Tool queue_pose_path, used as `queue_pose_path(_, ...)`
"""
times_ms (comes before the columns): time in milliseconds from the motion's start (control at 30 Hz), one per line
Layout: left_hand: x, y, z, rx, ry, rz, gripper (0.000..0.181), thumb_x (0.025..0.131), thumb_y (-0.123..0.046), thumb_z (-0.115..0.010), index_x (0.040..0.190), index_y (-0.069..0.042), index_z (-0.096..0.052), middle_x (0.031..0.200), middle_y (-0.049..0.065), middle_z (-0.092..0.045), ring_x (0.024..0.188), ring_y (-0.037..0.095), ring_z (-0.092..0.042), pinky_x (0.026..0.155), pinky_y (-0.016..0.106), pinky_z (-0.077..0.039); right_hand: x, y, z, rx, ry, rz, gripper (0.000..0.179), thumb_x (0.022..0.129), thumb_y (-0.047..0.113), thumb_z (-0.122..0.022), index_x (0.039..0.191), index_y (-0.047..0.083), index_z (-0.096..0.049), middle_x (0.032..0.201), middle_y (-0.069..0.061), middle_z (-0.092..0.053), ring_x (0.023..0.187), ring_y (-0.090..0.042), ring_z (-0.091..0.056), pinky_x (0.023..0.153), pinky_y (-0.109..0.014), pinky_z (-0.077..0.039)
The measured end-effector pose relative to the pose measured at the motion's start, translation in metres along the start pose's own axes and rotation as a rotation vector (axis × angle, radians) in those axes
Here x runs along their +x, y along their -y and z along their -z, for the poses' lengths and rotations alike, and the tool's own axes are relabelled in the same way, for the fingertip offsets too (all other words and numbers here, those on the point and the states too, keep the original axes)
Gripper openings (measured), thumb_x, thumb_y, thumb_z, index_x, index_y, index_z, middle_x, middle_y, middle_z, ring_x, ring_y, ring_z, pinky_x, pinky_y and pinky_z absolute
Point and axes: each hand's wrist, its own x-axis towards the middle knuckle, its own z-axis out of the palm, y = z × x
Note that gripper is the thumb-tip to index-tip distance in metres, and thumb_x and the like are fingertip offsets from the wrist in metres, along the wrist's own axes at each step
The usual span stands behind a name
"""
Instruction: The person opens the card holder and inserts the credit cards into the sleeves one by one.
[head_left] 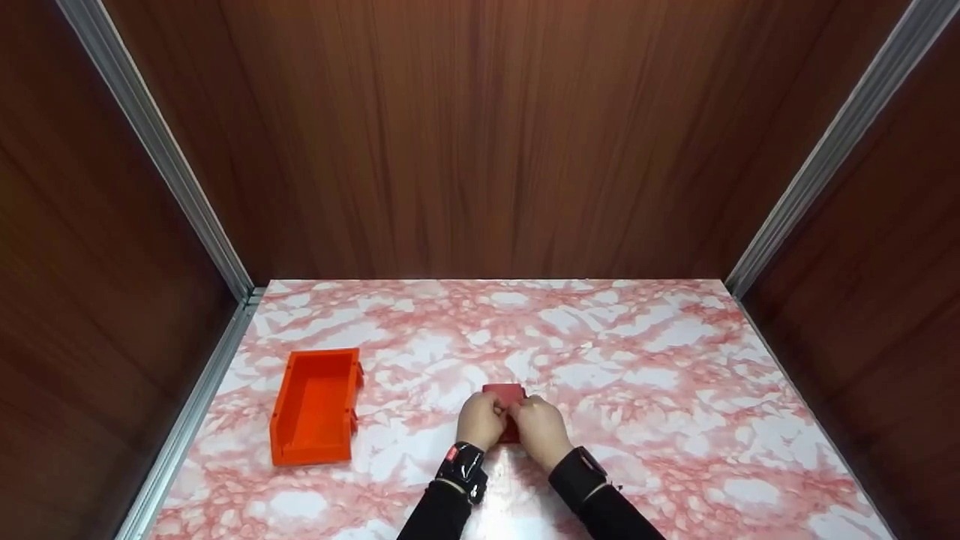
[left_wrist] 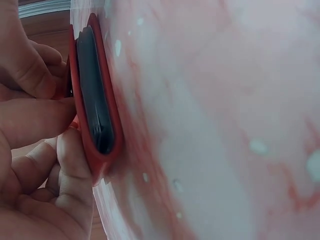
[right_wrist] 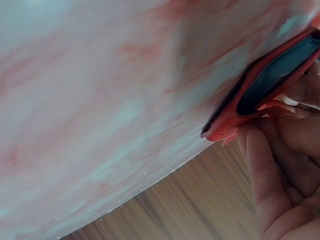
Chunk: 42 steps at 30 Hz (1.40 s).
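A red wallet (head_left: 504, 391) lies on the marbled table in front of the person, with both hands over its near part. Dark inner layers show along the edge of the wallet (left_wrist: 111, 115) in the left wrist view. The left hand (head_left: 480, 421) pinches the wallet from the left, thumb and curled fingers on its upper side. From the right, the right hand (head_left: 543, 429) holds it too, and in the right wrist view its fingertips pinch a thin red flap of the wallet (right_wrist: 227, 122). The fingers hide much of the upper side.
An orange open-fronted plastic bin (head_left: 315, 405) stands on the left of the table (head_left: 660, 375). Dark wood panels (head_left: 480, 142) rise behind and at both sides, with metal rails (head_left: 165, 157) along the corners.
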Motion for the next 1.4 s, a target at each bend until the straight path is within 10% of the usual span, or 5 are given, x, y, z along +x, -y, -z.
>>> queue_pose_path(400, 0.0009, 0.0022, 0.0073, -0.062, 0.029, 0.005, 0.011, 0.070, 0.000, -0.078, 0.070, -0.004, -0.067, 0.067, 0.006, -0.061, 0.065, 0.019, -0.057, 0.064, 0.035, -0.049, -0.0088, -0.0016, 0.0008, -0.057, -0.009, 0.150, 0.010, 0.071, 0.001, -0.067, 0.075, 0.009, -0.061, 0.071, -0.003, -0.062, 0.070, -0.022, -0.058, 0.056, -0.032, -0.050)
queue_pose_path(1400, -0.0009, 0.0038, 0.0056, -0.087, 0.031, 0.001, 0.010, 0.072, 0.000, -0.078, 0.075, -0.004, -0.069, 0.072, 0.004, -0.061, 0.069, 0.017, -0.058, 0.068, 0.033, -0.049, -0.0063, -0.0007, 0.0023, -0.114, 0.021, 0.209, 0.013, 0.070, 0.003, -0.072, 0.080, 0.007, -0.065, 0.074, -0.003, -0.061, 0.070, -0.021, -0.056, 0.057, -0.031, -0.049)
